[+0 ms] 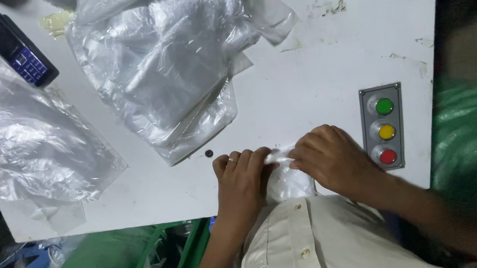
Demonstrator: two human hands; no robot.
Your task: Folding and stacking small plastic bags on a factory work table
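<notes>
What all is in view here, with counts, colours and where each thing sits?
table: one, white, centre
plastic bags: big clear heap, top centre
loose bags: clear pile, left
phone: one, black, top left
button panel: one, grey, with green, yellow and red buttons, right
crate: one, green, below the table edge
small bag: one, clear, near edge, under both hands
shirt: one, cream, bottom
left hand: pinching the small bag
right hand: pinching the small bag

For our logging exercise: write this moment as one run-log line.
left hand: pinching small clear bag | right hand: pinching same bag | place: white table edge | nearby: button panel
</notes>
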